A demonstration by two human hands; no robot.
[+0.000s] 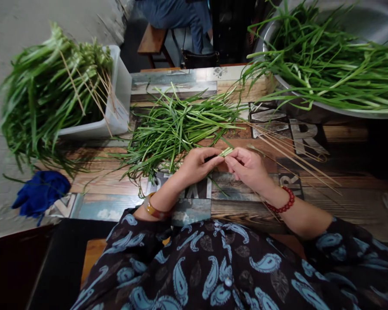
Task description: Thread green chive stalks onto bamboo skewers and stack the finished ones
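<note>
My left hand is closed around a small bunch of garlic chives, its pale cut ends showing between thumb and fingers. Against those ends, my right hand is pinched, thumb to forefinger. A thin bamboo skewer slants out from under the right palm toward the table's near edge; its tip is hidden by the fingers. Just beyond both hands spreads a loose pile of chives, stems pointing right. Several loose bamboo skewers lie to the right of my right hand.
At the left, a white plastic bin holds bundled chives with skewers on top. A large metal basin heaped with chives stands at the far right. A blue glove lies at the left edge. Beyond the table, a seated person's legs show.
</note>
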